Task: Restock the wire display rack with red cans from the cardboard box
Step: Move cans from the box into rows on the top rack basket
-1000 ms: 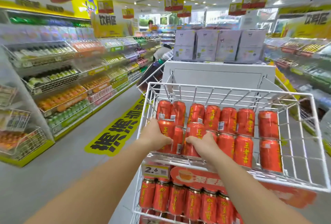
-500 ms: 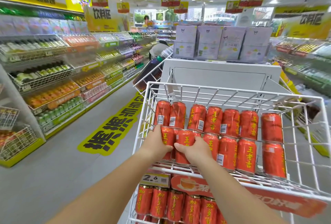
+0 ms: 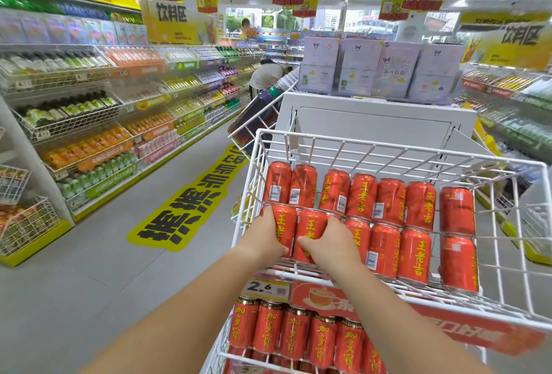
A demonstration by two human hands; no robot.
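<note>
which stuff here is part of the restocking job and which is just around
Job: left hand and right hand on front-row red cans; white wire rack.

Just around: purple cartons, yellow floor sticker, price tag, side shelves.

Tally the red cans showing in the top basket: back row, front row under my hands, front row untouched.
Back-row cans: 7
Held front-row cans, under left hand and right hand: 2
Untouched front-row cans: 4
Total: 13 showing; the right hand may hide another.
</note>
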